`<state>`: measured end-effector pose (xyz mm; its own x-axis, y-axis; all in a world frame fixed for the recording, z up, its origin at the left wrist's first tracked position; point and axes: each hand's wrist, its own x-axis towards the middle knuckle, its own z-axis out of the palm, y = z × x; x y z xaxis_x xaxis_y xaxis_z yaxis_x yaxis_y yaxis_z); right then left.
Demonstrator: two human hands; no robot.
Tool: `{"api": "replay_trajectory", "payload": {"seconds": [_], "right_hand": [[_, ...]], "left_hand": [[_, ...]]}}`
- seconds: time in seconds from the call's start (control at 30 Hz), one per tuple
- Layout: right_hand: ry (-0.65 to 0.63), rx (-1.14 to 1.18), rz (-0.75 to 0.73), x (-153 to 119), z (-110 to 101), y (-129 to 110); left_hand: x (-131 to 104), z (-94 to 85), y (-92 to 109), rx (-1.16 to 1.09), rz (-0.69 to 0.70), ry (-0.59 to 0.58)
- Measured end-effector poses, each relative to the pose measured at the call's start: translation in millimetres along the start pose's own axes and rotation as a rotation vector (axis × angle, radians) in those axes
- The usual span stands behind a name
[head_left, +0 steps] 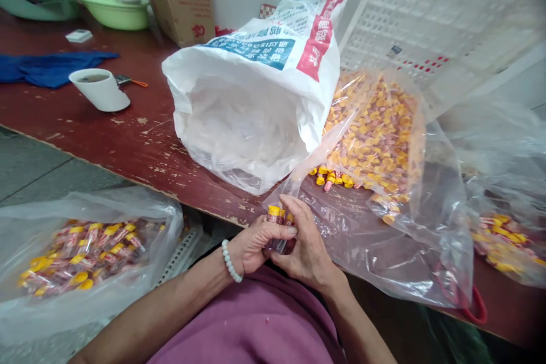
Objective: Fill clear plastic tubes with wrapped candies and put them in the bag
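My left hand [256, 242], with a beaded bracelet at its wrist, closes around several small clear bottles [273, 215] with yellow caps. My right hand [305, 242] cups the same bottles from the other side, its fingers bent against them; the palms hide their lower parts. Just beyond the hands, a white woven sack [256, 57] lies on its side with its mouth towards me; pale, blurred contents show inside. Right of the sack, a clear plastic bag [409, 250] lies spread out, holding a heap of yellow caps with pinkish stems [379, 125].
Below the table edge at left, a plastic bag [149, 273] holds several capped bottles [85, 250]. A white cup [100, 91] of dark liquid stands on the red table [145, 153]. A cardboard box [181, 0], green basin [115, 8] and white perforated crate [439, 17] are behind.
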<state>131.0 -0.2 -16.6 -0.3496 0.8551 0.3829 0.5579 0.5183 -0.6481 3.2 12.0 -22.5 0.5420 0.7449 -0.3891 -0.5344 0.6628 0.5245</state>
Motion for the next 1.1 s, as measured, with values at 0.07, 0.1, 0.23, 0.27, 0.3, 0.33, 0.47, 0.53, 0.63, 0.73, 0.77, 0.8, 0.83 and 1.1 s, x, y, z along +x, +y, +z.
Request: {"api": "replay_trajectory", "payload": {"seconds": [0.07, 0.1, 0.23, 0.27, 0.3, 0.33, 0.47, 0.53, 0.63, 0.73, 0.77, 0.8, 0.83, 1.1], "right_hand": [[-0.041, -0.021, -0.018, 0, -2, 1], [-0.059, -0.025, -0.019, 1, -3, 1], [-0.053, -0.017, -0.009, 2, -4, 2], [-0.044, -0.016, -0.008, 3, -4, 1], [-0.036, -0.014, -0.007, 4, -4, 0], [-0.033, -0.009, -0.002, 5, -4, 0], [-0.079, 0.035, 0.068, 5, -2, -2], [-0.078, 0.043, 0.091, 3, 1, 1], [-0.075, 0.029, 0.04, 1, 5, 9], [-0.079, 0.019, -0.023, 5, 8, 11], [-0.065, 0.024, -0.03, 7, 9, 10], [-0.047, 0.033, -0.03, 9, 9, 8], [-0.033, 0.048, -0.027, 11, 9, 6], [-0.05, 0.333, 0.137, 15, 25, -3]], "left_hand": [[-1, 0.4, 0, 0.003, 0.005, 0.017], [-1, 0.9, 0, 0.006, 0.003, 0.018], [-2, 3.6, -1, -0.015, -0.03, -0.011], [-2, 4.1, -2, -0.028, -0.043, -0.015], [-1, 4.4, -2, -0.042, -0.057, -0.016], [-1, 4.4, -3, -0.055, -0.067, -0.013], [2, 1.6, -2, -0.103, -0.07, 0.029], [1, -0.9, 0, -0.103, -0.052, 0.058], [-2, -4.0, 3, -0.066, -0.051, 0.079], [-5, -4.2, 6, -0.082, -0.032, 0.068], [-6, -3.8, 7, -0.093, -0.009, 0.057], [-6, -3.4, 8, -0.098, 0.019, 0.043], [-6, -3.2, 9, -0.093, 0.05, 0.026], [-17, -13.3, 23, -0.011, 0.128, 0.011]]}}
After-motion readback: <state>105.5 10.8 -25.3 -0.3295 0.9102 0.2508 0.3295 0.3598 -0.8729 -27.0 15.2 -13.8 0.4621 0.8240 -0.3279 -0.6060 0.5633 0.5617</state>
